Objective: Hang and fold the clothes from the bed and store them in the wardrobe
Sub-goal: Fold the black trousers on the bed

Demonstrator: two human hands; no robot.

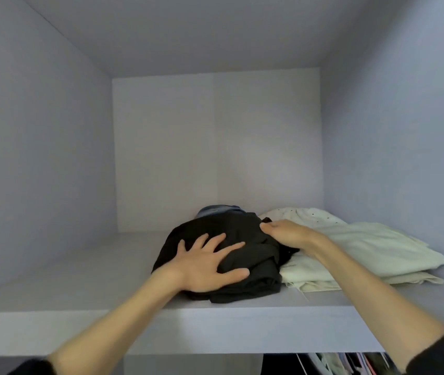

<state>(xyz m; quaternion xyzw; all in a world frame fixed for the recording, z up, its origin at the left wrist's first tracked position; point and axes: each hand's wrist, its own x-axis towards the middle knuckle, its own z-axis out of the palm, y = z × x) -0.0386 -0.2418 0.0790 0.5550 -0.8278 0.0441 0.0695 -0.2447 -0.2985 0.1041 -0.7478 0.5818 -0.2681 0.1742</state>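
My left hand [210, 262] lies spread flat on the black garment [231, 255] on the shelf [80, 272]; my right hand [285, 234] seems to pinch its far edge. It's soft and light, so I'd grip underneath the fold, beside the cream clothes [364, 250].

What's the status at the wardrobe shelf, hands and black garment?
Left hand spread flat on folded black garment. Right hand pinching its top edge. Garment on shelf, touching cream pile beside it. Nothing blocking.
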